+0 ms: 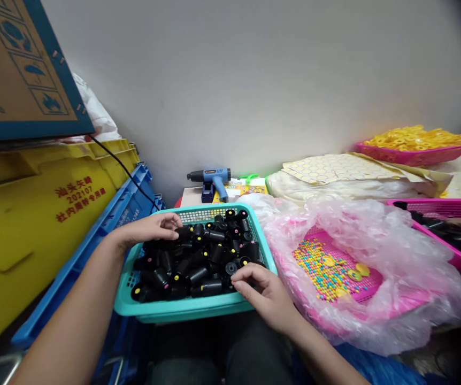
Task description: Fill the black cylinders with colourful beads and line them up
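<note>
A teal basket (182, 307) sits in front of me, filled with several small black cylinders (210, 251) that carry pink or yellow dots. My left hand (150, 229) reaches in from the left with its fingers curled round a black cylinder at the pile's upper left. At the pile's front right, my right hand (264, 291) rests on the cylinders, its fingertips bent down onto them. Whether it holds one I cannot make out.
A pink tray (369, 291) lined with clear plastic holds small coloured beads to the right. Yellow (22, 224) and blue (122, 211) crates stand at left. A blue glue gun (213, 179) lies behind the basket. More pink baskets (419, 155) stand at the far right.
</note>
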`<state>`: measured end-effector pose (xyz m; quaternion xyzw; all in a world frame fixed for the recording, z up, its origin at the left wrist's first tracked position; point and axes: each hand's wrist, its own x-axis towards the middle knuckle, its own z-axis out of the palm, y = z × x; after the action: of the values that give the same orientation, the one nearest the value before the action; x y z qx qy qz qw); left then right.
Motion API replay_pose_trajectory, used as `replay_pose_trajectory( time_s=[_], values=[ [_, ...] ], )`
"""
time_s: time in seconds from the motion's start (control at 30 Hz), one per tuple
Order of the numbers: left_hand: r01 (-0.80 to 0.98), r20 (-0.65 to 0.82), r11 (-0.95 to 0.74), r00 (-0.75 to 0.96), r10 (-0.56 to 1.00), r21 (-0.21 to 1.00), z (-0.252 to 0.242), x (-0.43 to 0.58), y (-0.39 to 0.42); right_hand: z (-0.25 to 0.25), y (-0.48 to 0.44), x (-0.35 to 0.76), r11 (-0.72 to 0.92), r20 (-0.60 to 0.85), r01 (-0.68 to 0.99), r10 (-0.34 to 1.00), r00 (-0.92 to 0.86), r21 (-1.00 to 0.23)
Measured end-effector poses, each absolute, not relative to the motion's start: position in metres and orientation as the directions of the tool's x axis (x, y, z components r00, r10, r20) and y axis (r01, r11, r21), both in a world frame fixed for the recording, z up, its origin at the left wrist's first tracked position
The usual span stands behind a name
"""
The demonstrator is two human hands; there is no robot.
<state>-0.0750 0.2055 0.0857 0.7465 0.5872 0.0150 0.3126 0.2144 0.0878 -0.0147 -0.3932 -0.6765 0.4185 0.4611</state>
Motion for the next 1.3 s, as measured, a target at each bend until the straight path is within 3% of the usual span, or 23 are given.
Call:
replay_pose_trajectory(
  time_s=[0.13, 0.27, 0.37, 0.57, 0.73, 0.83, 1.1, 1.2, 1.3],
  values=[
    [0.993, -0.243, -0.092, 0.108, 0.964, 0.075, 0.072, -0.061, 0.207, -0.017, 0.087, 0.215, 0.337, 0.293, 0.142, 0.920, -0.262, -0.931],
    [0.991, -0.302, -0.123, 0.101, 0.948, -0.056, 0.046, -0.042, 0.199, -0.018, 0.088, 0.214, 0.340, 0.290, 0.155, 0.917, -0.273, -0.928],
    [0.987, -0.300, -0.132, 0.100, 0.949, -0.087, 0.034, -0.034, 0.202, -0.017, 0.088, 0.213, 0.349, 0.296, 0.165, 0.914, -0.278, -0.922],
    [0.971, -0.386, -0.217, 0.240, 0.890, 0.104, 0.056, -0.053, 0.211, -0.017, 0.087, 0.216, 0.357, 0.308, 0.153, 0.911, -0.273, -0.921],
    [0.775, -0.259, -0.126, 0.354, 0.899, 0.620, 0.083, -0.074, 0.201, -0.015, 0.088, 0.217, 0.373, 0.326, 0.135, 0.904, -0.276, -0.918],
    [0.714, -0.329, 0.025, 0.291, 0.898, 0.700, 0.083, -0.076, 0.199, -0.013, 0.088, 0.217, 0.381, 0.333, 0.140, 0.901, -0.278, -0.914],
    [0.953, -0.182, -0.051, 0.110, 0.977, 0.299, 0.068, -0.068, 0.213, -0.016, 0.087, 0.217, 0.408, 0.353, 0.146, 0.887, -0.299, -0.901],
    [0.980, -0.122, -0.153, 0.169, 0.978, 0.129, 0.061, -0.054, 0.210, -0.016, 0.087, 0.216, 0.422, 0.362, 0.156, 0.880, -0.306, -0.893],
    [0.970, -0.202, -0.241, 0.240, 0.950, 0.019, 0.046, -0.039, 0.205, -0.017, 0.087, 0.216, 0.436, 0.373, 0.171, 0.876, -0.306, -0.884]
  ],
)
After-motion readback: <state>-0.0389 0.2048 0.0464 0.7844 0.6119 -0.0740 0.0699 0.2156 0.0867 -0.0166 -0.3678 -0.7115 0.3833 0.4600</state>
